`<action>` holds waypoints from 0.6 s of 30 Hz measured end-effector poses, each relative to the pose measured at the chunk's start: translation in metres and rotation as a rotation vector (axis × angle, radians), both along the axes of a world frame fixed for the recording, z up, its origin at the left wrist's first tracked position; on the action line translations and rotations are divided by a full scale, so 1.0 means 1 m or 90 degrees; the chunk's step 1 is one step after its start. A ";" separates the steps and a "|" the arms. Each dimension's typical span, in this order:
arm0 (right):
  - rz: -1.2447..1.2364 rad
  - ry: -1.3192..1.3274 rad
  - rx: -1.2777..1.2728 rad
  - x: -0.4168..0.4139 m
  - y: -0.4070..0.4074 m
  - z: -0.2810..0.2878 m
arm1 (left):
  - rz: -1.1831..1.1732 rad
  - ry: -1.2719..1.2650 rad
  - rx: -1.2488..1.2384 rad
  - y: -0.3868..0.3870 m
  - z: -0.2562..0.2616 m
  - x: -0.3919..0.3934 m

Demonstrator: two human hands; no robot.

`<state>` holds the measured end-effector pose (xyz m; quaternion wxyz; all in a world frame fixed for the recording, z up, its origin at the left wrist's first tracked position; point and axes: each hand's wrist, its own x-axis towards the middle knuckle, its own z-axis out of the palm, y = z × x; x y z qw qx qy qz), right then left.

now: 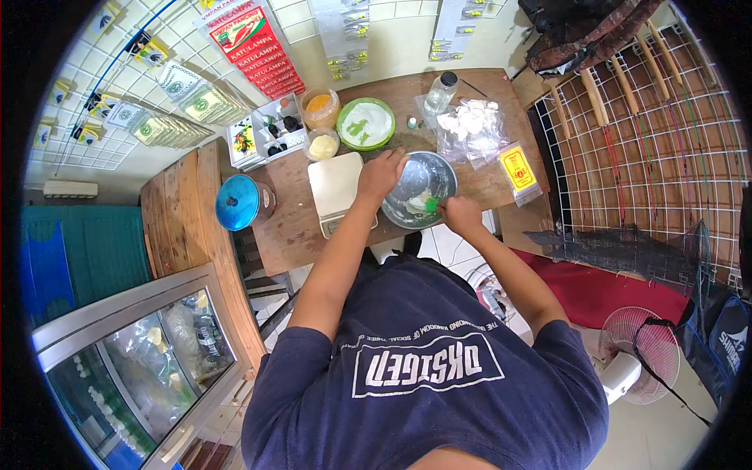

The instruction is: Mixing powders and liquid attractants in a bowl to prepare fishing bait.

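Note:
A metal mixing bowl (418, 170) rests near the front edge of the wooden table. My left hand (383, 171) grips its left rim, fingers hooked over the edge. In my right hand (461, 215), at the lower right rim, is a green spatula (432, 204); its handle is mostly hidden by the fist. The spatula's head dips into a pale, doughy mass (418, 202) at the bottom of the bowl, and whitish smears coat the inner wall. Left of the bowl lies a kitchen scale (338, 187), partly covered by my left forearm.
Behind the bowl stand a green bowl of white powder (376, 114), a tub of orange crumbs (319, 106) and a small cream-filled tub (322, 145). A lidded bottle (440, 94), plastic bags of white pieces (470, 126) and a yellow packet (518, 170) lie right. A blue-lidded container (237, 202) stands left.

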<state>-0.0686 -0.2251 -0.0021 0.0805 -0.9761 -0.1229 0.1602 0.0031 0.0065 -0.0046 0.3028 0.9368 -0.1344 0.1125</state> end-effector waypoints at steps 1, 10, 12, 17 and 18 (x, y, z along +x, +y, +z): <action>-0.002 0.003 0.010 0.002 0.001 0.006 | -0.002 -0.003 0.005 0.001 0.000 0.001; 0.056 -0.097 0.102 0.029 -0.001 -0.012 | 0.016 0.089 -0.058 0.005 -0.004 0.011; 0.080 -0.083 0.072 0.028 0.004 -0.008 | 0.046 0.128 -0.087 0.012 -0.012 0.011; 0.104 -0.120 0.073 0.028 0.011 -0.008 | 0.043 0.155 -0.143 0.027 -0.020 0.018; 0.092 -0.129 0.080 0.028 0.013 -0.008 | 0.037 0.158 -0.148 0.027 -0.018 0.021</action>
